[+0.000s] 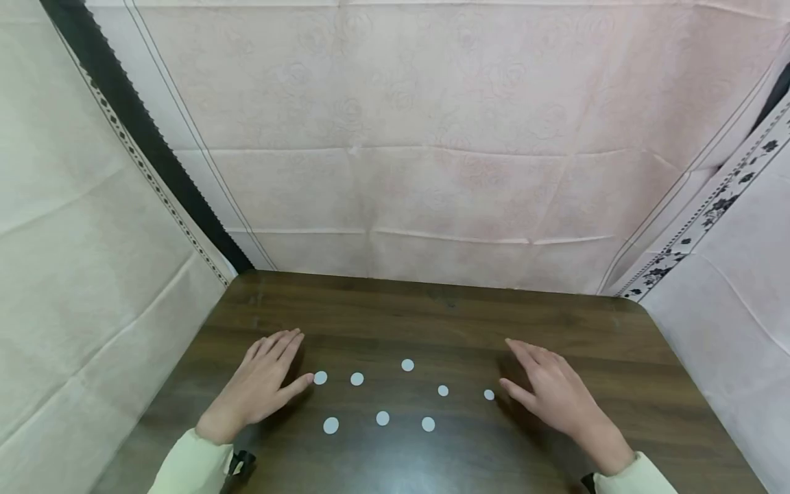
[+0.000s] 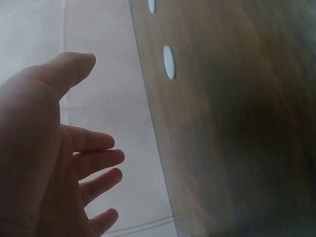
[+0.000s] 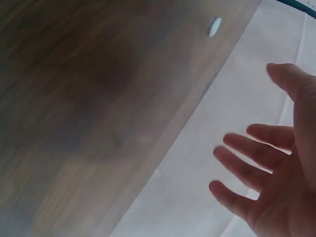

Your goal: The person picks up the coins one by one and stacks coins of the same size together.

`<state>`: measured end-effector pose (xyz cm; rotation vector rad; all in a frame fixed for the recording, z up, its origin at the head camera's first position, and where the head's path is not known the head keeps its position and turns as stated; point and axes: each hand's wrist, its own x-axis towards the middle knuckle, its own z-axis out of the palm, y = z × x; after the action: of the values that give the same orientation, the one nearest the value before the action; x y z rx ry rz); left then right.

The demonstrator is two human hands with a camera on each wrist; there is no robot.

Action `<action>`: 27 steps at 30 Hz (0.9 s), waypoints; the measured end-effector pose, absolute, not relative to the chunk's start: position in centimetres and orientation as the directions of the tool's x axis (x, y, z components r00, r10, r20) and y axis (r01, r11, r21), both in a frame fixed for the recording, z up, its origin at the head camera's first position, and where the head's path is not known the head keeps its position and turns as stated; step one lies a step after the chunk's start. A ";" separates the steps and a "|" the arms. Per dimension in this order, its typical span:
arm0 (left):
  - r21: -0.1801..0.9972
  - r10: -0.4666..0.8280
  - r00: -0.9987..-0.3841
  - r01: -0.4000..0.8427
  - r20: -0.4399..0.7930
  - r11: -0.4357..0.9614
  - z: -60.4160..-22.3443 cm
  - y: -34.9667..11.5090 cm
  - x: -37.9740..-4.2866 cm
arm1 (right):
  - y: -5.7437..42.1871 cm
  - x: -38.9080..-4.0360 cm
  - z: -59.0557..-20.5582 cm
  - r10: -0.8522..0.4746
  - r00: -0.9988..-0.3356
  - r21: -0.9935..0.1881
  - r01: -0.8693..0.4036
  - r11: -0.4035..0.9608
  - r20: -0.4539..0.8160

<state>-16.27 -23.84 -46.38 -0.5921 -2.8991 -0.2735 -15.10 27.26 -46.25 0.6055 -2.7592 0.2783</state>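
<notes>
Head view: left hand (image 1: 262, 387) has fingers extended and thumb spread, gripping nothing; right hand (image 1: 558, 391) much the same, fingers loosely apart, no grip. Both wrist views agree: palms bare, and the hands look raised over the table rather than laid on it. Left thumb tip just beside the leftmost disc (image 1: 320, 377); contact unclear from overhead, left wrist view suggests a gap. Right thumb near the rightmost disc (image 1: 489, 394), apart from it. Between the hands: second disc (image 1: 356, 379), farthest disc (image 1: 408, 365), fourth disc (image 1: 443, 390), making an uneven far row; near row has left disc (image 1: 331, 425), middle disc (image 1: 382, 418), right disc (image 1: 428, 424). Eight white ones total, flat on the wood-grain table (image 1: 457, 319), none touching, none stacked. Progress, judged: nothing held, nothing gathered, so disc handling looks either not begun or already finished; the spread alone doesn't settle it. If not begun, all eight are left. Outward: pale left sleeve (image 1: 191, 466) and right sleeve (image 1: 638, 477), black wrist strap (image 1: 243, 464) on the left, pale back cloth (image 1: 444, 103) past the far edge, more cloth left and right.
</notes>
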 end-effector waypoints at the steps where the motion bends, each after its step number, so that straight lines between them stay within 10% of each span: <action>1: 0.148 0.378 -0.902 0.411 0.211 0.899 -46.4 -23.6 -16.3 | 26.9 -15.1 -46.2 -0.382 -0.859 -0.127 -0.444 0.887 0.341; 27: 0.260 0.522 -0.824 0.565 0.220 0.783 -47.8 -18.3 -15.7 | 16.5 -15.7 -46.1 -0.597 -0.792 -0.309 -0.603 0.735 0.125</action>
<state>-15.71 -18.32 -47.83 -0.8688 -2.8364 -0.4781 -15.74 16.46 -46.13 1.0069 -2.9096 0.5277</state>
